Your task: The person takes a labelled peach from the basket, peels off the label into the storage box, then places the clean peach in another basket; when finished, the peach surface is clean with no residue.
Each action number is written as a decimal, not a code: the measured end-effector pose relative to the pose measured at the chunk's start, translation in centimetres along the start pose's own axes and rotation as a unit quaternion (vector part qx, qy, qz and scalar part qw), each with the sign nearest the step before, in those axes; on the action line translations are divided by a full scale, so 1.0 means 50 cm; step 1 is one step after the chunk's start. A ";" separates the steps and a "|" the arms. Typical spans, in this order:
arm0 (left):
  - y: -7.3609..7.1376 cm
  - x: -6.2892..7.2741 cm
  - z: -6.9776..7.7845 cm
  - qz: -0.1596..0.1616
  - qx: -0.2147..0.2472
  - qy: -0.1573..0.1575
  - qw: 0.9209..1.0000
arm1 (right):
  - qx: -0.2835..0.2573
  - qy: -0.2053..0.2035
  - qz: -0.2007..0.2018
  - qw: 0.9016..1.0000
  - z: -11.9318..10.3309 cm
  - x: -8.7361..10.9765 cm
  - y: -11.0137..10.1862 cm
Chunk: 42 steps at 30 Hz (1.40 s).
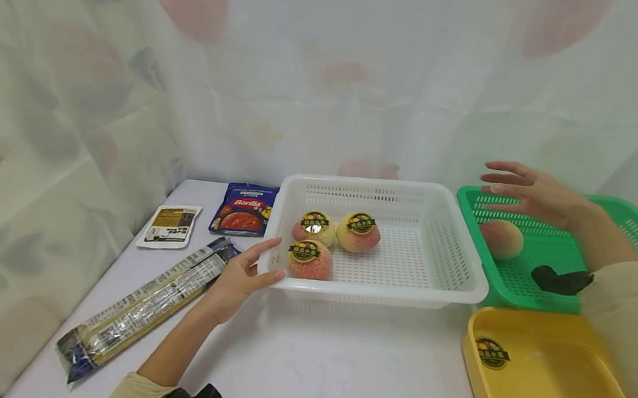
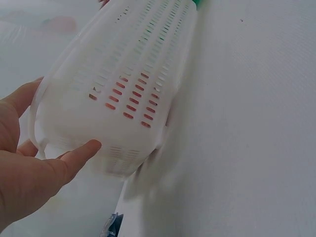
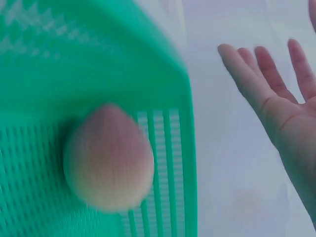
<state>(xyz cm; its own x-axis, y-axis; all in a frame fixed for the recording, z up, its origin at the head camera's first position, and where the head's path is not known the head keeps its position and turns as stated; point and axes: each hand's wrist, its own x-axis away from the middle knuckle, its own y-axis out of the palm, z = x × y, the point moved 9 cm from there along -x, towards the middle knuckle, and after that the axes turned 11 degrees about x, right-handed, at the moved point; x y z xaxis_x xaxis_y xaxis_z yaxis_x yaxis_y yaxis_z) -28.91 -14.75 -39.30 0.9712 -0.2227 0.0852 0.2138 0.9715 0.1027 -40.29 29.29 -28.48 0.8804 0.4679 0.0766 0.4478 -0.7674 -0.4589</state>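
Note:
At its near left corner, my left hand (image 1: 236, 285) pinches the rim of a white plastic basket (image 1: 391, 294). The left wrist view shows fingers on both sides of that basket's rim. Three peaches, one of them in front (image 1: 310, 266), sit at the basket's left end with black-and-gold stickers. My right hand (image 1: 543, 196) hovers over a green basket (image 1: 547, 303), fingers spread and holding nothing. Below it, one peach (image 1: 501, 240) lies in the green basket's left end; in the right wrist view this peach (image 3: 109, 160) shows no sticker.
A yellow tray (image 1: 563, 366) with a sticker (image 1: 491, 353) on its inside wall stands in front of the green basket. On the left lie a blue Barilla pouch (image 1: 243, 210), a small white-and-brown packet (image 1: 170, 226) and a long pasta pack (image 1: 148, 304). A curtain hangs behind.

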 end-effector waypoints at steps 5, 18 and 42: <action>0.003 -0.003 0.000 0.004 -0.006 -0.004 1.000 | -0.051 -0.024 -0.036 0.998 -0.038 -0.036 0.084; 0.009 -0.007 0.000 -0.001 -0.003 0.000 1.000 | -0.063 -0.020 -0.109 0.992 -0.085 -0.098 0.334; 0.010 -0.006 0.000 -0.002 -0.008 0.000 1.000 | 0.040 0.003 -0.102 0.994 -0.077 -0.172 0.544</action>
<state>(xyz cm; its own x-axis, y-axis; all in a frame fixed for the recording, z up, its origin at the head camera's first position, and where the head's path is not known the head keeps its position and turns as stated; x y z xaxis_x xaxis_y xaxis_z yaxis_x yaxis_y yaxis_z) -29.10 -14.22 -39.26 0.9704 -0.2264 0.0839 0.2191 0.9718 0.0877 -35.07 2.72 -38.22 0.7734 0.6079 0.1799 0.6037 -0.6195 -0.5018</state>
